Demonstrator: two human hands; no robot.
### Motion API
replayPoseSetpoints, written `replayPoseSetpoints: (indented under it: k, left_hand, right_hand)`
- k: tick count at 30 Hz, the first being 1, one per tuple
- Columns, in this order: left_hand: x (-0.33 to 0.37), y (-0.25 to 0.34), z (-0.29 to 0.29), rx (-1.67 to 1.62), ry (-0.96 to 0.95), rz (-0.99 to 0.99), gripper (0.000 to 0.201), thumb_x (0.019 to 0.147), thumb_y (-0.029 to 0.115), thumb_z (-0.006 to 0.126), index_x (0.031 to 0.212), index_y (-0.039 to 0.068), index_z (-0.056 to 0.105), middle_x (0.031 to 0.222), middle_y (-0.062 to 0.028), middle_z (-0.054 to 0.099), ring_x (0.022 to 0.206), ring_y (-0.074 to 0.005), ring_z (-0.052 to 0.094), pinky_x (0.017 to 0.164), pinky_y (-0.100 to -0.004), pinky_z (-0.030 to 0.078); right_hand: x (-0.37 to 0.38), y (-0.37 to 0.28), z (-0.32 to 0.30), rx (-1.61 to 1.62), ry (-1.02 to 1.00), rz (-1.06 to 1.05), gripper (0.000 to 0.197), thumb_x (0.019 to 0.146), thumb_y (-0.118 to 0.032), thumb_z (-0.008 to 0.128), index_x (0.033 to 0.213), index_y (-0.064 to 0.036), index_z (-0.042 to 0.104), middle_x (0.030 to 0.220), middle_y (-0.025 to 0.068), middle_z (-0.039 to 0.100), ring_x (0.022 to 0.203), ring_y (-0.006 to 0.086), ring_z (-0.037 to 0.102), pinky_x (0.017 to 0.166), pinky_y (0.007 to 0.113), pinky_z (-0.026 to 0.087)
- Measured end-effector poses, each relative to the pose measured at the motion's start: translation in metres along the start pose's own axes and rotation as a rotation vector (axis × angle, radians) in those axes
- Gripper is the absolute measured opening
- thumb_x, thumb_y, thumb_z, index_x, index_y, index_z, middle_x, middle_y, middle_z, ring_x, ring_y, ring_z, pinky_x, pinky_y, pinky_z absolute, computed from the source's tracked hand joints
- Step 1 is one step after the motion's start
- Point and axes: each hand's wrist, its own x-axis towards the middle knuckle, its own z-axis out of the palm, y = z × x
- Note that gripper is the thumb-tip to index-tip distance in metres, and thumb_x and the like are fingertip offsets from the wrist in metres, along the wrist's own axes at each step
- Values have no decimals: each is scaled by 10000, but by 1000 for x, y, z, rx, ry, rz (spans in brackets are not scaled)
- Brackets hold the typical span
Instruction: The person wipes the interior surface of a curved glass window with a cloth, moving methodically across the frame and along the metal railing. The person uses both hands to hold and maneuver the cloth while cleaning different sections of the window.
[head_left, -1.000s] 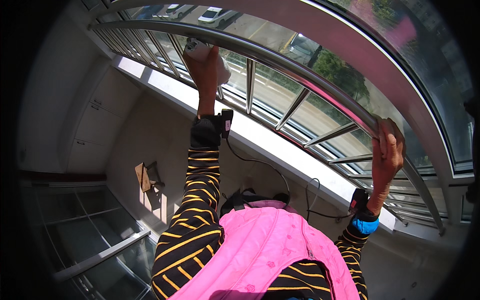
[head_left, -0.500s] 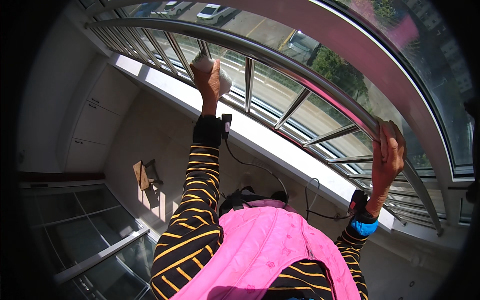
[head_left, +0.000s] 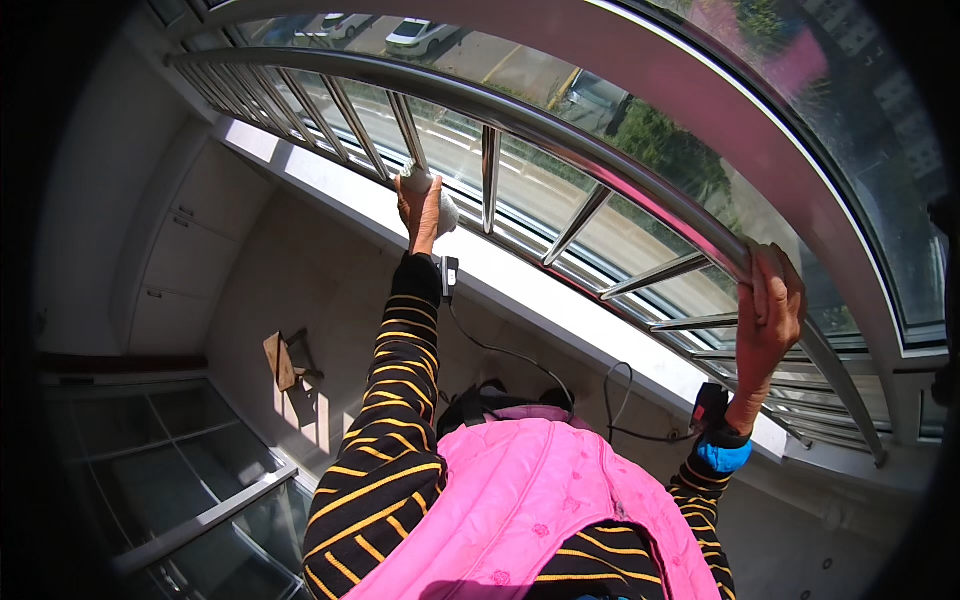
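Observation:
My left hand [head_left: 420,212] is closed around a white cloth [head_left: 447,212], which is wrapped against a vertical metal baluster [head_left: 408,130] near its lower end. Part of the cloth shows above the fingers and part to the right of them. My right hand [head_left: 771,300] grips the curved metal top rail [head_left: 620,153] of the railing at the right, with its fingers over the bar. A black device is strapped at each wrist, with a dark cable running from it.
Beneath the railing runs a white sill [head_left: 560,305]. Window glass stands behind it, with parked cars outside. A small wooden stool [head_left: 280,361] is on the floor at left, near white cabinets [head_left: 190,245] and a glazed sliding door [head_left: 190,500].
My left hand has slid down the baluster with the cloth, toward the sill. My right hand stays on the top rail.

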Motion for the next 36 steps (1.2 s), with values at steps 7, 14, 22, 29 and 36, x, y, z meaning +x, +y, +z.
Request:
replayPoseSetpoints:
  k: [7,14,22,29,36]
  left_hand:
    - [-28,-97,-14,60,-136,-331,578,830,475,760,1148,14,613,1102,-171,677,1048,-328,633,908,-425,472]
    - [-27,-111,-28,23,-275,-314,489,860,427,747,1119,25,644,1056,-120,684,965,-253,630,854,-391,479]
    - [-25,-111,-75,541,-413,-346,698,760,537,755,1257,67,614,1123,-201,664,1081,-398,625,924,-460,488]
    - [-23,-86,-113,930,-448,-296,668,744,550,762,1196,77,628,1135,-227,651,1091,-408,615,913,-481,500]
    - [-7,-78,-132,901,-408,-269,614,721,448,810,1132,27,636,1093,-215,687,1054,-408,645,877,-472,515]
  right_hand:
    - [-1,0,1,-4,12,16,479,746,-29,789,1183,-178,662,1293,101,633,1153,335,601,980,407,486]
    - [1,-1,0,-16,5,0,472,738,-24,793,1172,-157,661,1288,112,633,1134,344,612,957,416,499]
    - [0,1,1,-22,31,-11,480,728,-31,806,1167,-167,669,1270,107,646,1131,331,616,963,412,495]
    - [-1,1,1,-41,39,-11,490,723,-39,815,1171,-176,671,1272,95,648,1129,324,619,964,409,494]
    - [-2,3,3,-37,54,-15,494,716,-58,825,1173,-177,677,1269,87,651,1127,316,621,973,409,486]
